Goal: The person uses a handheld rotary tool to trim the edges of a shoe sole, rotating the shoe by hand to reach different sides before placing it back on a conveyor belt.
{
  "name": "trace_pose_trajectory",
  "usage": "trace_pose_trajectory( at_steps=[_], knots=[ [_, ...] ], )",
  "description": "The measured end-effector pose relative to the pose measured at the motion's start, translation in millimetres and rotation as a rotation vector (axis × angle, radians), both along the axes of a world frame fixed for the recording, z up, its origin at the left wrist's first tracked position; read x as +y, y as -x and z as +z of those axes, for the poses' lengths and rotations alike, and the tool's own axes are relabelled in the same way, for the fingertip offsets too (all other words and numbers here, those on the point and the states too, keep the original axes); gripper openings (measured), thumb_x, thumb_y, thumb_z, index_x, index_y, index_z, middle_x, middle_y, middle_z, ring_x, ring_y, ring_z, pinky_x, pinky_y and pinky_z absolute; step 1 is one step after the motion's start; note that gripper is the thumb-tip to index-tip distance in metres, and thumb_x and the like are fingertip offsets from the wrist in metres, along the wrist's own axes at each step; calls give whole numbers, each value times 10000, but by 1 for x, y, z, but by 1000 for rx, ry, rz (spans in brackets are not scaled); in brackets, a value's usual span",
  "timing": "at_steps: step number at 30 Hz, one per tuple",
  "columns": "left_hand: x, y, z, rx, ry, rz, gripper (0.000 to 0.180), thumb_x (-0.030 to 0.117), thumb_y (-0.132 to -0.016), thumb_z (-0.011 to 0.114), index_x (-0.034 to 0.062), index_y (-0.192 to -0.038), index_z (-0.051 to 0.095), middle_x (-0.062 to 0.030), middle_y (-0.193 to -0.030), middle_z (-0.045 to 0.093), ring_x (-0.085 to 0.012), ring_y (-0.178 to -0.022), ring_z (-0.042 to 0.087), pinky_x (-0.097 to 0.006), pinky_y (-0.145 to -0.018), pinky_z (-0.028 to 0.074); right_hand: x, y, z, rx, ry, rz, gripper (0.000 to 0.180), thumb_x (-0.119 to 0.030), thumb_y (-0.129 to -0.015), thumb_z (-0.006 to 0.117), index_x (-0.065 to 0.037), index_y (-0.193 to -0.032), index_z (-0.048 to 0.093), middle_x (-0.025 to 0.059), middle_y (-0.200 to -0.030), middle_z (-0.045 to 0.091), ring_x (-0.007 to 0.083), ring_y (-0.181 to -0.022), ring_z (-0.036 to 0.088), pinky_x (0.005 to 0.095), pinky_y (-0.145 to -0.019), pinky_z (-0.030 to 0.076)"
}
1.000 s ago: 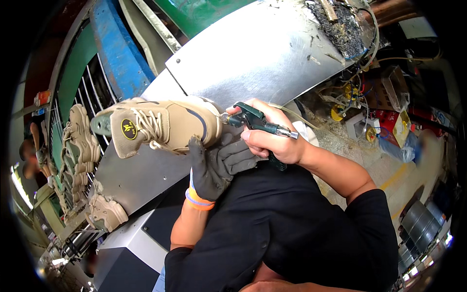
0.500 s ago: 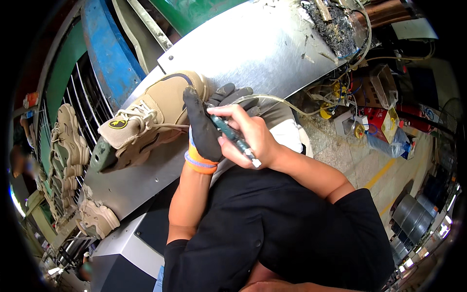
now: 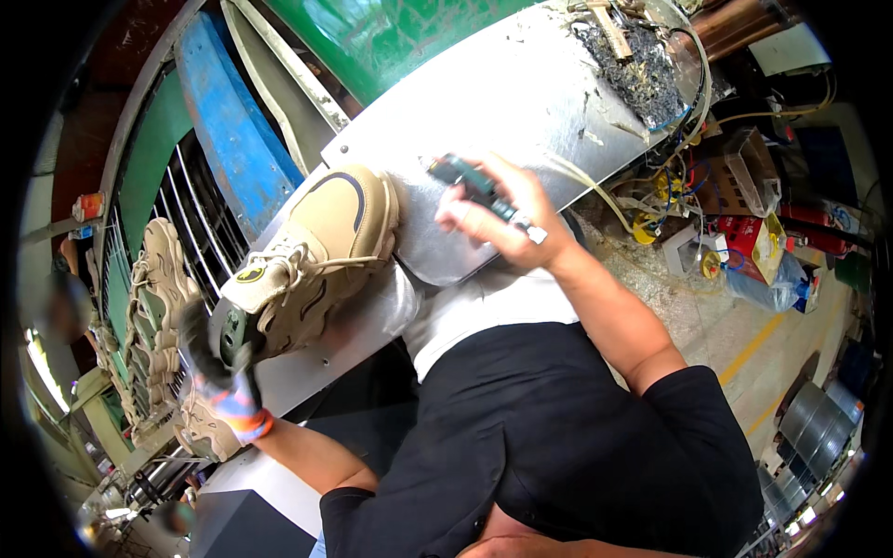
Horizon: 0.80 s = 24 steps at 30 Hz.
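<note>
A tan lace-up sneaker point(image 3: 326, 223) with a chunky sole and a dark green heel piece lies on the metal bench top point(image 3: 502, 102). At its heel end is my left hand point(image 3: 219, 363) in a black glove with an orange cuff. Thumb and fingers look apart there, smeared by motion; whether they touch the heel I cannot tell. My bare right hand point(image 3: 521, 209) is closed round a slim dark green hand tool point(image 3: 473, 183) with a metal fitting, held right of the sneaker, apart from it.
More tan sneakers point(image 3: 158, 307) stand on a wire rack at the left. Past the bench are a blue panel point(image 3: 233, 102) and a green surface point(image 3: 400, 37). Dark scraps point(image 3: 633, 79) lie at the bench's far right. A pale hose point(image 3: 595, 186) hangs off its edge near boxes.
My left hand has moved left and nearer, away from my right hand, to the sneaker's heel. The right hand has shifted up and right with the tool. The view has shifted slightly.
</note>
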<state>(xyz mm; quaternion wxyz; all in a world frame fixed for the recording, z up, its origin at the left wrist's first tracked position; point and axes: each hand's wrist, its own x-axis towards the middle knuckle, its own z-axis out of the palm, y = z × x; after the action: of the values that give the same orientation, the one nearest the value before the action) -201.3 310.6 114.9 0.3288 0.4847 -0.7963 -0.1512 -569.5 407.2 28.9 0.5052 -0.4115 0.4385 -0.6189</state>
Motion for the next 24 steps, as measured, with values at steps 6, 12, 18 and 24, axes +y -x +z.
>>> trace_pose_trajectory(
  at_steps=[6,12,18,24],
  knots=[
    [-5,-6,-24,-33,-169,47,596,139,-751,745,-31,-1289,555,-140,-1210,616,-221,-1089,587,-340,-977,441,-11,-21,-12,241,92,4,377,-77,-857,594,23,-1216,542,59,-777,667,110,-708,648,260,-687,510],
    [-5,-4,-25,6,-153,17,587,144,-752,753,-33,-1279,566,-140,-1191,625,-212,-1061,601,-337,-956,458,-7,-29,-11,186,1,-88,388,-94,-839,577,12,-1211,539,45,-707,628,93,-597,581,256,-583,462],
    [1,-1,-25,7,-125,26,602,144,-753,757,-45,-1288,556,-149,-1190,629,-220,-1075,602,-346,-962,461,7,-42,-9,274,1,-133,444,-136,-780,616,-20,-1205,556,102,-650,610,188,-519,595,324,-540,470],
    [74,32,-7,-200,-112,134,678,207,-749,803,-45,-1313,524,-198,-1265,601,-314,-1164,582,-390,-1018,422,14,-1,-22,299,87,82,440,-114,-828,630,-43,-1259,574,96,-760,687,137,-665,670,277,-615,516]
  ],
)
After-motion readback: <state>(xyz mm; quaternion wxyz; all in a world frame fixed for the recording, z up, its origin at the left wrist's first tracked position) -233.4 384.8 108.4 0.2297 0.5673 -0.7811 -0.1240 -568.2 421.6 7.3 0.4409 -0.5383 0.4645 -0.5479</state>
